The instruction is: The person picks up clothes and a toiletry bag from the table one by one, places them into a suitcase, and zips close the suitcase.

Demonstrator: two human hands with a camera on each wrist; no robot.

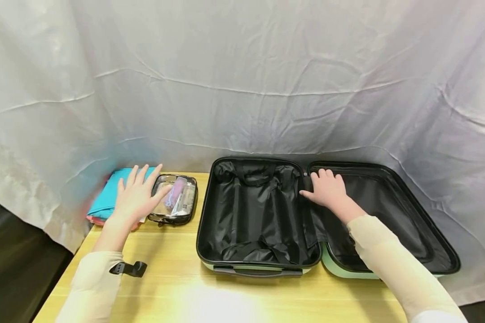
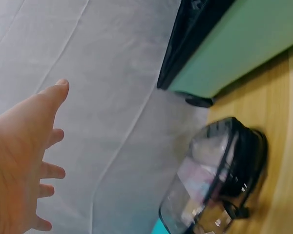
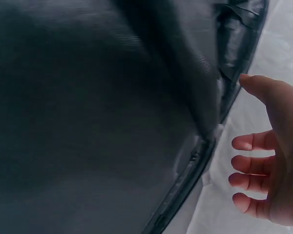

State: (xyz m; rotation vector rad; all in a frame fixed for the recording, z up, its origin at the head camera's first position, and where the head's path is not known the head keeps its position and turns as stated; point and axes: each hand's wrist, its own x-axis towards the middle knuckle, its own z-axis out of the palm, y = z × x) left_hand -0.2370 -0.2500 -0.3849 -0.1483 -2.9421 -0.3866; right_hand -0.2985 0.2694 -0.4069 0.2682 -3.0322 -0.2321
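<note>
- Left hand (image 1: 135, 197) spread wide, fingers straight, hovering over teal folded cloth (image 1: 112, 192) and left edge of clear toiletry pouch (image 1: 174, 198); gripped nothing.
- Right hand (image 1: 327, 189) flat with fingers relaxed, resting on black lining at hinge of open suitcase (image 1: 448, 251); held nothing.
- Pouch lay just right of left hand, on wooden table (image 1: 178, 287), near suitcase's left half.
- Suitcase lay open flat under right hand, mint-green shell, both halves lined black.
- White cloth backdrop (image 1: 242, 80) hung beyond both hands.
</note>
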